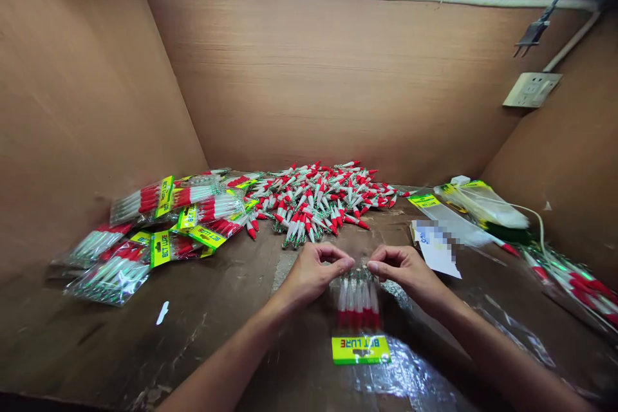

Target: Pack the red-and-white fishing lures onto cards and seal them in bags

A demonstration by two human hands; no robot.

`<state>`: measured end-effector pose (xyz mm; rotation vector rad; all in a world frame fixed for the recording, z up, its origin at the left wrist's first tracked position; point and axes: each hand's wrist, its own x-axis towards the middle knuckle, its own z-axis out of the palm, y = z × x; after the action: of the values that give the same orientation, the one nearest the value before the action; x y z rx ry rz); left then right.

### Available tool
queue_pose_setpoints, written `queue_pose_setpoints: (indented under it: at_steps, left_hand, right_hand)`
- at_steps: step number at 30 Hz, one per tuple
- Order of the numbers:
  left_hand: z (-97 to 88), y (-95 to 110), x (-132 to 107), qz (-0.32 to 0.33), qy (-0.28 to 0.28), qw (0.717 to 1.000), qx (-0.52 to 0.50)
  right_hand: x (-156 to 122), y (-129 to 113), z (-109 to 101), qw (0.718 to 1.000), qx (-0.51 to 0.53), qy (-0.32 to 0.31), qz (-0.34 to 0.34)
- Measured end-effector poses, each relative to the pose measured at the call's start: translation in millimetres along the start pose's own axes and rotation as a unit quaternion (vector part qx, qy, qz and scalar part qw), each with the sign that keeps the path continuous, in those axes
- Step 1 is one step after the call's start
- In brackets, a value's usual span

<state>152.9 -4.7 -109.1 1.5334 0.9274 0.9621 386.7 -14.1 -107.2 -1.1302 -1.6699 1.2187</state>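
Note:
A clear plastic bag of red and white fishing lures [358, 302] lies in front of me, its yellow-green header [361, 350] towards me with the lettering upside down. Several lures sit side by side in it, red ends by the header. My left hand [324, 268] pinches the bag's far end at its left corner, thumb against forefinger. At the right corner of that same end, my right hand [398, 265] makes a matching pinch. The bit of film between the fingertips is too small to make out clearly.
Loose red and white lures [318, 203] are heaped at the back. Filled lure packs [164, 225] pile up on the left. Flat bags [483, 203], a white paper [434, 248] and more lures [577, 283] lie right. A plug [533, 33] hangs above the socket [531, 90].

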Motion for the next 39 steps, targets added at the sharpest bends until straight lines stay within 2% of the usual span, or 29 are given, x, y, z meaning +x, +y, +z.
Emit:
queue_pose_setpoints:
  at_steps: [3, 8, 13, 19, 26, 33, 39]
  left_hand:
    - [-0.3, -4.6, 2.5, -0.005, 0.029, 1.000, 0.010]
    - [-1.6, -10.0, 7.4, 0.002, 0.003, 0.995, 0.104]
    - [-9.1, -13.1, 12.2, 0.022, -0.042, 0.983, 0.177]
    - [-10.3, -21.8, 10.8, 0.046, -0.056, 0.976, 0.206]
    - [-3.8, -40.3, 9.4, 0.064, -0.071, 0.973, 0.208]
    - [-2.8, -33.9, -2.0, 0.106, -0.055, 0.956, 0.268]
    - [8.4, -34.1, -13.7, 0.160, -0.048, 0.941, 0.293]
  right_hand:
    - [-1.5, 3.0, -0.6, 1.000, 0.009, -0.002, 0.014]
    - [2.9, 17.8, -5.9, 0.999, -0.028, -0.023, 0.032]
    - [6.2, 29.3, -7.7, 0.987, -0.147, -0.033, -0.051]
    - [2.4, 31.5, -4.4, 0.953, -0.254, -0.039, -0.163]
    - [1.6, 41.6, -4.1, 0.946, -0.258, -0.047, -0.188]
    - [-0.2, 40.8, -6.7, 0.942, -0.256, -0.043, -0.211]
    - [-11.8, 48.9, -18.7, 0.932, -0.264, -0.058, -0.243]
